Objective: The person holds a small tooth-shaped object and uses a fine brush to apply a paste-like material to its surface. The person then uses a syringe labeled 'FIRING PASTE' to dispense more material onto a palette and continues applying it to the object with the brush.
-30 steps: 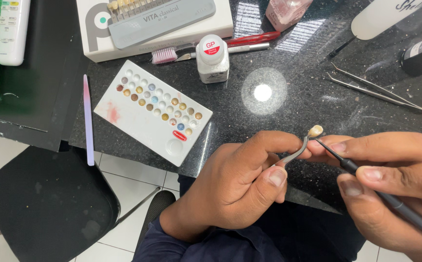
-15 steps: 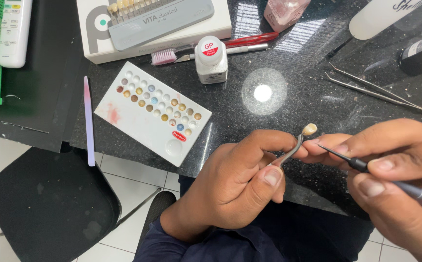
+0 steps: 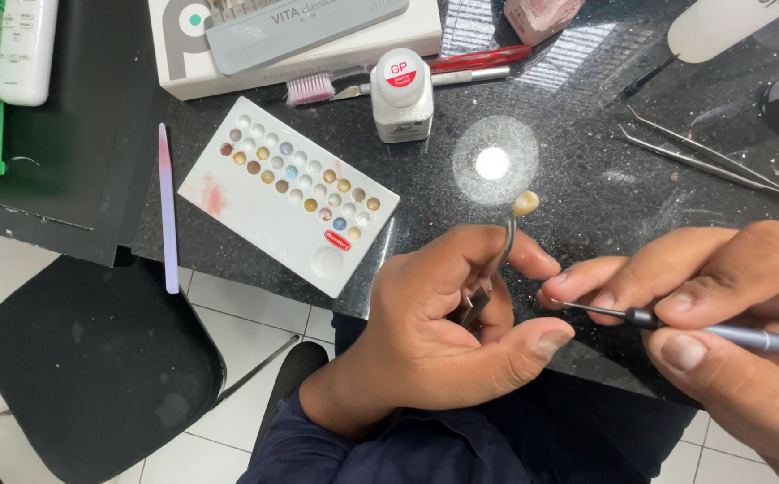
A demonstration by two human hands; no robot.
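**Small tooth crown held up on a metal clamp, fine brush alongside**

The small cream-coloured tooth crown (image 3: 525,203) sits at the very tip of a thin grey metal holding clamp (image 3: 494,269), above the glossy black speckled stone worktop (image 3: 586,179) and just below the bright round reflection of a lamp on that surface. The clamp's long axis runs from lower left to upper right, steeply, almost upright in the picture: its dark lower end lies in the palm and its slim curved end points away from the person, toward the back of the worktop, with the crown uppermost.

The left hand (image 3: 443,332) lies palm-up over the near edge of the worktop, its fingers curled closed around the clamp, the index finger bent over the shaft and the thumb stretched out to the right beneath it. A dark blue sleeve covers the wrist.

The right hand (image 3: 730,314) comes in from the right edge, knuckles up, its thumb and first fingers pinched together on a slender brush with a black and silver handle (image 3: 676,324). The brush lies almost level, its dark thin tip pointing left toward the left hand's fingertips and ending just beside them, well below the crown.

Farther back on the worktop lie a white rectangular palette with small wells of coloured stains (image 3: 286,193), a white squat bottle with a red label (image 3: 402,94) and long metal tweezers (image 3: 712,166).
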